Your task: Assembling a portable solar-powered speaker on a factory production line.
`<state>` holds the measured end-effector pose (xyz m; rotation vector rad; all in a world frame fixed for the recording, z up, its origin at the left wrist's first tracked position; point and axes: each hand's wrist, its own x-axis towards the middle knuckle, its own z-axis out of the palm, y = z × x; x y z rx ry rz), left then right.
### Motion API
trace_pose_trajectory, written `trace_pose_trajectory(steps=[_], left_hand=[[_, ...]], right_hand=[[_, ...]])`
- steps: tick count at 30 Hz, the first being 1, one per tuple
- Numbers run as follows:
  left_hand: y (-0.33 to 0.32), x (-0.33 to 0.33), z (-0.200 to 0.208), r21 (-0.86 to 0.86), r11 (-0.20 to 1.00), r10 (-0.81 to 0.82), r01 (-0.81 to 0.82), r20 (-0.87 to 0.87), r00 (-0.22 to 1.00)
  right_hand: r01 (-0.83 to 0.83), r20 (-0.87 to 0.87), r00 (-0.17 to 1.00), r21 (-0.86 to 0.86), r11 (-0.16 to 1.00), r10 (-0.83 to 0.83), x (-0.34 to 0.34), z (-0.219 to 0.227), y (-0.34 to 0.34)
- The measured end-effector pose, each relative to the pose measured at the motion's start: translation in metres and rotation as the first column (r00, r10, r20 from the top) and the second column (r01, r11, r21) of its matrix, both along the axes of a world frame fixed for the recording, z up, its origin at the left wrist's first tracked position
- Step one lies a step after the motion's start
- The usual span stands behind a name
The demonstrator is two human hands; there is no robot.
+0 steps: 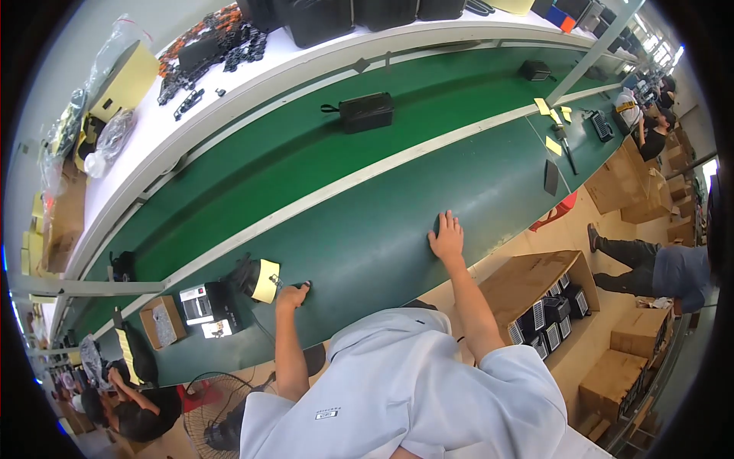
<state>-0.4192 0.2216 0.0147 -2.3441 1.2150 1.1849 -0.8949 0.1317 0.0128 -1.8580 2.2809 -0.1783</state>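
My right hand (447, 239) rests on the green tabletop (367, 237), fingers stretched out and holding nothing. My left hand (291, 296) is near the table's front edge, fingers curled in; a small dark spot shows at its fingertips, too small to name. Just left of it lies a black bundle (243, 277) with a yellow piece (267, 281) against it. Further left are a black-and-white printed box (208, 307) and a small open cardboard box (162, 322) with clear plastic inside. Beyond the pale rail, a black box-shaped device with a strap (367, 112) sits on the green belt (267, 164).
A large open carton (535, 294) of several black devices stands to the right, below table height. A fan (222, 417) stands at lower left. People work at both ends; another person (673, 271) stands at right. A white shelf (283, 76) runs above the belt.
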Motion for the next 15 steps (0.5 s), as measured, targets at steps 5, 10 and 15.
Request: trace_pose_trajectory(steps=[5, 10, 15], left_hand=[[-0.009, 0.000, 0.009, 0.087, 0.996, -0.022, 0.027, -0.050, 0.999], [-0.014, -0.002, 0.013, 0.172, 0.985, 0.016, -0.008, -0.047, 0.999], [-0.006, 0.000, 0.014, 0.183, 0.983, -0.014, 0.028, -0.079, 0.997]], right_hand=[[0.062, 0.155, 0.983, 0.222, 0.973, -0.098, -0.018, 0.025, -0.049], [-0.107, 0.565, 0.536, 0.782, 0.614, -0.627, -0.010, 0.010, -0.031], [-0.072, 0.782, 0.294, 0.592, 0.803, -0.550, -0.014, 0.000, 0.002]])
